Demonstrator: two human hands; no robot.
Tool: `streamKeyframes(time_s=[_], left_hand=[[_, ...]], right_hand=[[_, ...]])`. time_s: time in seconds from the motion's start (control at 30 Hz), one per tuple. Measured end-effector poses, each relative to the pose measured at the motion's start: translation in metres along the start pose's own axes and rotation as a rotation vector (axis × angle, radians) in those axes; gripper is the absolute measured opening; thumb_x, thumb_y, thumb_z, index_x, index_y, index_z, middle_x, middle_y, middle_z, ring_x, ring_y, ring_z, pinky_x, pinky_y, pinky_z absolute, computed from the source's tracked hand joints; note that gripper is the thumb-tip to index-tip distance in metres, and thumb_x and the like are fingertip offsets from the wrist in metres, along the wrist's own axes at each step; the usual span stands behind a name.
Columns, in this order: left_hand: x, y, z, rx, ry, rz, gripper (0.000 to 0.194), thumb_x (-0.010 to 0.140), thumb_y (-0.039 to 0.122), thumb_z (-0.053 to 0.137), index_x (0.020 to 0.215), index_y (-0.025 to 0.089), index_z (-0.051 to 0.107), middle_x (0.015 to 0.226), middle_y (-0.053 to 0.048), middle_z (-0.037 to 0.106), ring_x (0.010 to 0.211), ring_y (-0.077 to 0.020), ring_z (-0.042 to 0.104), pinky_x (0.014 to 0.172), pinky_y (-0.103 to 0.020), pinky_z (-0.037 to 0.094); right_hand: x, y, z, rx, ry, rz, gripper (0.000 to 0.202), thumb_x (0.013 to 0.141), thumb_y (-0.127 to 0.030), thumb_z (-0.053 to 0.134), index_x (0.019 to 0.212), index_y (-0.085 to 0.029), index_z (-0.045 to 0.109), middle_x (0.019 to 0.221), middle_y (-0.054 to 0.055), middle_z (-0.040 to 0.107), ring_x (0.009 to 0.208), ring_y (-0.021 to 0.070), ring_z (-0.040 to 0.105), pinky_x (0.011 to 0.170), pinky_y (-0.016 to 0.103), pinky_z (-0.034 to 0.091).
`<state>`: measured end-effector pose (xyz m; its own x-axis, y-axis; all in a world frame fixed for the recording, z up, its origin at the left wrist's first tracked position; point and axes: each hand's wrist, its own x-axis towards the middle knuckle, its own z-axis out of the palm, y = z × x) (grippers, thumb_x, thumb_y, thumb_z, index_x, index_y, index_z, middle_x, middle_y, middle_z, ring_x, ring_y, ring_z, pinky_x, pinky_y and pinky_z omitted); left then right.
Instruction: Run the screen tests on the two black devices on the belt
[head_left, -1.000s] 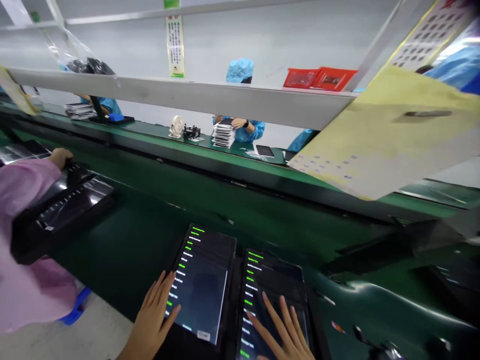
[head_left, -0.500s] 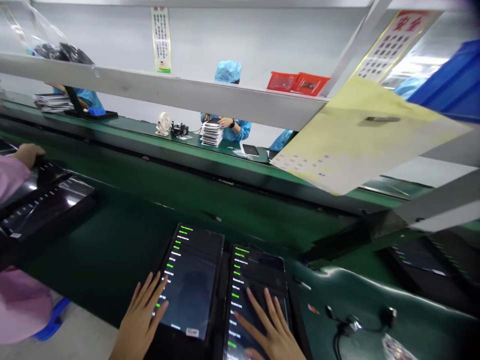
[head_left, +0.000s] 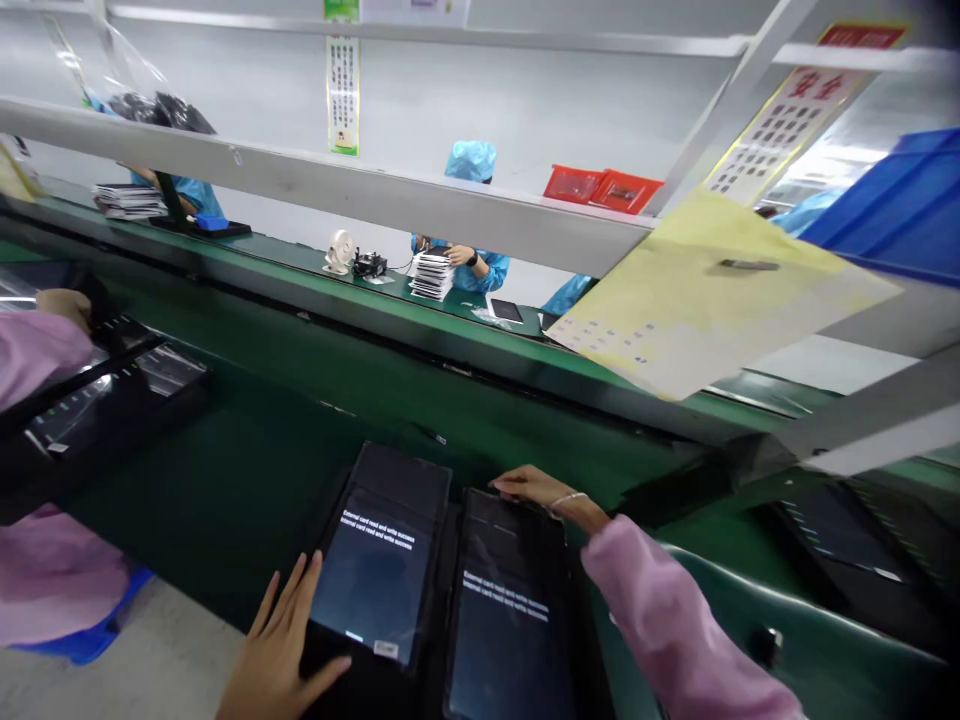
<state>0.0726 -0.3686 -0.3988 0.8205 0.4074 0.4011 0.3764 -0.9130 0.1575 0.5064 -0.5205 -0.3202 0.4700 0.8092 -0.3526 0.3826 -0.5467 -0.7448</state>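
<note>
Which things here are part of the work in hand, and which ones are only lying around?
In use:
left tablet, under the left hand
right tablet, right hand at its top edge

Lying about:
yellow sheet
red trays
blue bin

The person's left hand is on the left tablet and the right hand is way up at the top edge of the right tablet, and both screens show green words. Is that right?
Not quite. The head view shows white words, not green, on the left tablet and the right tablet. The rest holds: the left hand rests on the left tablet's lower left edge, and the right hand is at the right tablet's top edge.
</note>
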Motion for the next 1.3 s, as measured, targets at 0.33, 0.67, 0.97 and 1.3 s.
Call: streamKeyframes(time_s=[0.33, 0.67, 0.97, 1.3], left_hand=[[0.003, -0.001, -0.001, -0.003, 0.029, 0.081, 0.124, 0.079, 0.087, 0.051, 0.163, 0.011, 0.001, 0.145, -0.014, 0.059, 0.125, -0.0301, 0.064, 0.103, -0.041, 0.049], [-0.001, -0.001, 0.009, -0.086, 0.012, -0.006, 0.097, 0.096, 0.069, 0.043, 0.163, 0.018, -0.003, 0.147, -0.012, 0.056, 0.131, -0.0276, 0.060, 0.107, -0.041, 0.050], [-0.008, 0.000, 0.014, -0.190, -0.079, -0.111, 0.081, 0.102, 0.053, 0.041, 0.163, 0.025, -0.005, 0.156, -0.008, 0.047, 0.143, -0.0264, 0.047, 0.111, -0.049, 0.051], [-0.013, -0.001, -0.005, 0.025, 0.038, -0.038, 0.075, 0.104, 0.046, 0.041, 0.163, 0.018, 0.005, 0.146, -0.008, 0.059, 0.128, -0.0237, 0.062, 0.093, -0.036, 0.062]], right_hand=[[0.018, 0.006, -0.007, 0.201, -0.013, 0.099, 0.043, 0.072, -0.053, 0.080, 0.072, -0.019, 0.055, 0.062, 0.003, 0.060, 0.055, 0.0140, 0.056, 0.051, 0.024, 0.043], [0.110, -0.091, 0.072, 0.284, 0.019, 0.074, 0.025, 0.094, -0.032, 0.075, 0.084, -0.013, 0.061, 0.057, -0.010, 0.040, 0.042, 0.0037, 0.027, 0.038, 0.017, 0.020], [0.135, -0.114, 0.105, 0.493, 0.212, 0.136, 0.031, 0.106, -0.037, 0.059, 0.084, -0.015, 0.056, 0.063, -0.009, 0.043, 0.041, 0.0041, 0.031, 0.035, 0.015, 0.026], [-0.059, -0.080, -0.002, 0.466, 0.542, -0.130, 0.078, 0.055, -0.094, 0.072, 0.063, -0.021, 0.045, 0.051, -0.007, 0.034, 0.045, 0.0071, 0.028, 0.039, 0.019, 0.023]])
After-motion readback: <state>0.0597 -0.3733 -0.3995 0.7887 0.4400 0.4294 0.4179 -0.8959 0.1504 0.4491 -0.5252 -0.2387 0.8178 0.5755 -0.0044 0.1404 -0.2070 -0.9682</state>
